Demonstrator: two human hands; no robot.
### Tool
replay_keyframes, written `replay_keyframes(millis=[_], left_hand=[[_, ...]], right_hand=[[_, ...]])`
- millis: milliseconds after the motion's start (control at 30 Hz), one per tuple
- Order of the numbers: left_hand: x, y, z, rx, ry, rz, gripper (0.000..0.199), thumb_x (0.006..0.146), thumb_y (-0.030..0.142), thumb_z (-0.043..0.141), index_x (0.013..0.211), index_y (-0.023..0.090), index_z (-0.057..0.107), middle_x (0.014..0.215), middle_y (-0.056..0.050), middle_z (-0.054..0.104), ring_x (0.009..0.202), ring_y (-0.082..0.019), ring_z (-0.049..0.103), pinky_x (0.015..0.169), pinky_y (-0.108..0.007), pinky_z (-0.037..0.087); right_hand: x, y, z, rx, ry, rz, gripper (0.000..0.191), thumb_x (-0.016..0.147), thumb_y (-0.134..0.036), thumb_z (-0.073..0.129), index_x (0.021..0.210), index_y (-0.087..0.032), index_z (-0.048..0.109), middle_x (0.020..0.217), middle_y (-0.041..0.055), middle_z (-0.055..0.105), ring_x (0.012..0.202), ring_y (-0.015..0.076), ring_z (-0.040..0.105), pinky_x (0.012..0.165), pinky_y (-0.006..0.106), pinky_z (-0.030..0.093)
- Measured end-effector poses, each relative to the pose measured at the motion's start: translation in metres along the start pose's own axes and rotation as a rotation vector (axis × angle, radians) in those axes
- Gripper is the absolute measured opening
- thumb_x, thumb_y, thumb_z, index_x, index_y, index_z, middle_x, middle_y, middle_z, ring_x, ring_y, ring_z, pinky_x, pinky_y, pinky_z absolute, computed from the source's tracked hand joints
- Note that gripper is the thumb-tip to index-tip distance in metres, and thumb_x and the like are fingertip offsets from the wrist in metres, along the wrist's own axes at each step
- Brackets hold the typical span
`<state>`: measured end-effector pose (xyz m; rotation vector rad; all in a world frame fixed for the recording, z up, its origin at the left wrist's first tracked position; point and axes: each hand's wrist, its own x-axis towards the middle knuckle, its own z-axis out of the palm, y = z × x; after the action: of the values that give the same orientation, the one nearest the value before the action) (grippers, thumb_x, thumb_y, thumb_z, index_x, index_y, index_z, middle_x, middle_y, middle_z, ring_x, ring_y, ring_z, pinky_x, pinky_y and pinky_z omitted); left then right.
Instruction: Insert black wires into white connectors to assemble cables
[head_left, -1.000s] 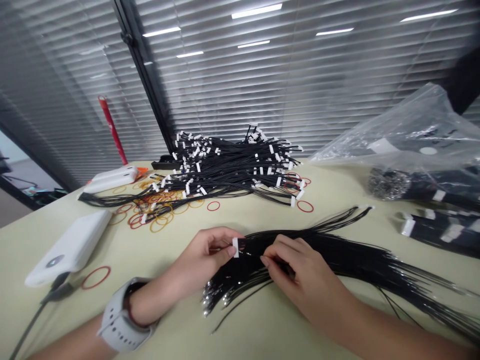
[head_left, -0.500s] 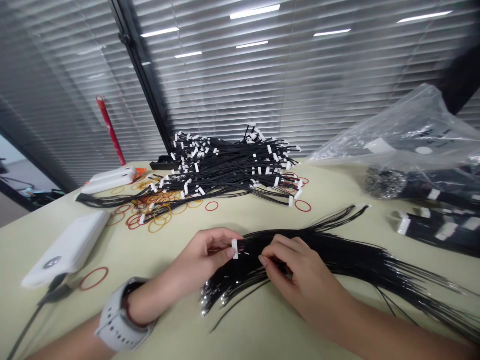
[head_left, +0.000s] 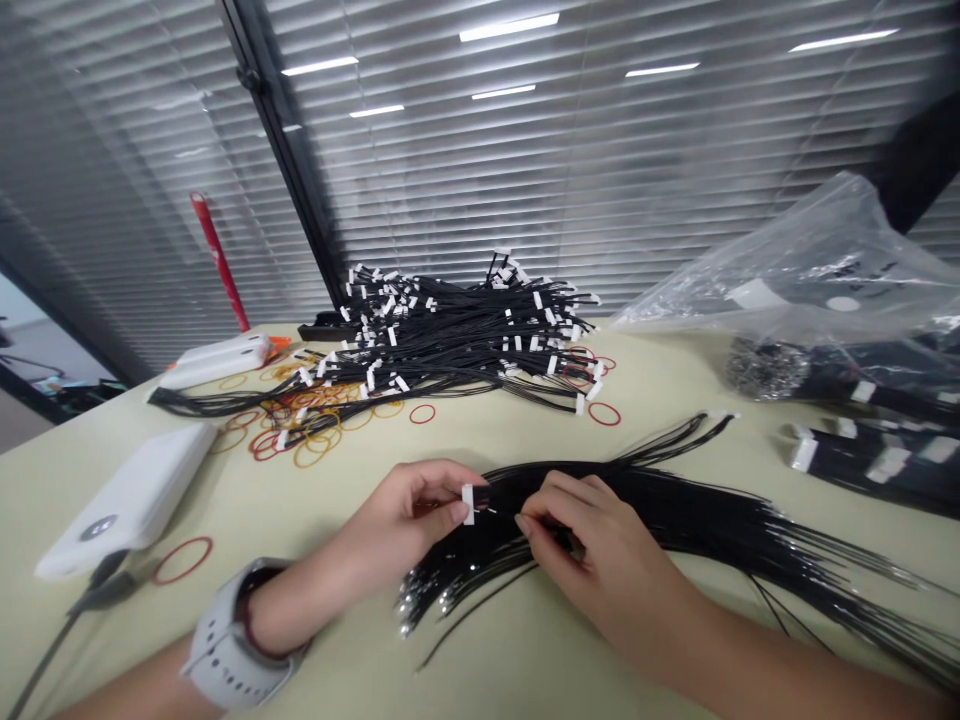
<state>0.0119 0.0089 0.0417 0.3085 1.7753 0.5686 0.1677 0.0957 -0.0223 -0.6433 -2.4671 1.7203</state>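
Between the thumb and fingers of my left hand (head_left: 420, 505) is a small white connector (head_left: 469, 504), held upright, with short dark wires at its right side. My right hand (head_left: 574, 525) pinches a thin wire (head_left: 491, 511) whose bright tip points left at the connector, a small gap apart. Both hands are over a thick bundle of black wires (head_left: 660, 500) lying across the table. Shiny metal terminals (head_left: 406, 600) show at the bundle's left end. Part of the held wire is hidden by my right fingers.
Behind is a heap of black cables (head_left: 450, 335) with white connectors. Rubber bands (head_left: 319, 430) lie to its left, near a white power bank (head_left: 131, 500) with a cord. On the right are a clear plastic bag (head_left: 810, 270) and bundled wires (head_left: 877, 455). Window blinds (head_left: 480, 160) stand behind the table.
The connector in my left hand has turned slightly and sits a little lower. My right hand keeps its pinch on the wire almost unmoved. The view has shifted slightly.
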Motion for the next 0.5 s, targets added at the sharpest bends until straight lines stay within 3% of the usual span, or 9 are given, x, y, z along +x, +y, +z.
replay_keyframes(millis=[500], left_hand=[[-0.0027,-0.0029,0.0041,0.058,-0.027,0.012,0.014,0.075,0.013,0.055,0.087,0.015,0.061,0.077,-0.001,0.062,0.074,-0.014,0.056,0.067,-0.026,0.043]], right_hand=[[0.0006,0.0007,-0.0005,-0.013,-0.002,-0.102,0.015,0.080,-0.008,0.047,0.071,-0.018,0.055,0.070,-0.0009,0.055,0.062,0.0115,0.045,0.062,0.026,0.035]])
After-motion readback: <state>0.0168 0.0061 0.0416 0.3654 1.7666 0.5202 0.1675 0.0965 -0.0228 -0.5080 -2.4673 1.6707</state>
